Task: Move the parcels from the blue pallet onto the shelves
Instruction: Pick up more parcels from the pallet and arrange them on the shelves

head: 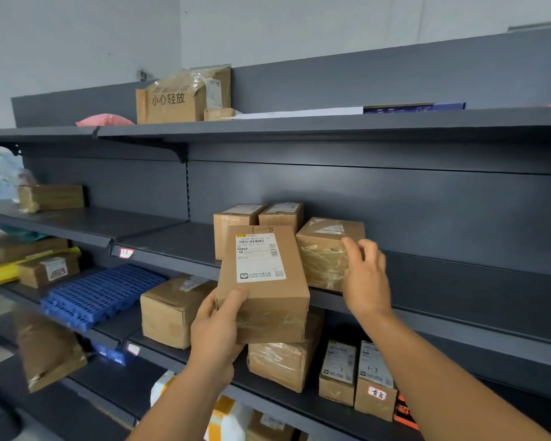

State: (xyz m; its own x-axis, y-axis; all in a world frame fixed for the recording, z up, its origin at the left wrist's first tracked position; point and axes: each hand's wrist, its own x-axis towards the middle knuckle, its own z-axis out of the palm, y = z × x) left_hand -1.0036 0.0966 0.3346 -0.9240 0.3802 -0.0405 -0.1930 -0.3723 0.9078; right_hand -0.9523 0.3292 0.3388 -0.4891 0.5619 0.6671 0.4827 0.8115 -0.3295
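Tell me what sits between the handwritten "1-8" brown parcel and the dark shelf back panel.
Head view: two small cardboard boxes stand behind the "1-8" brown parcel, before the back panel.

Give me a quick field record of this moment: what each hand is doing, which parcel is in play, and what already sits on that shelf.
left hand: left hand grips the lower end of the labelled parcel, marked 1-8
right hand: right hand touches the side of the taped box, fingers loosely bent
target shelf: middle shelf
already on shelf: two small boxes at the back, taped box at right
parcel state: held in front of the shelf edge; cannot tell whether it rests on it
shelf below: more boxes, blue plastic panel
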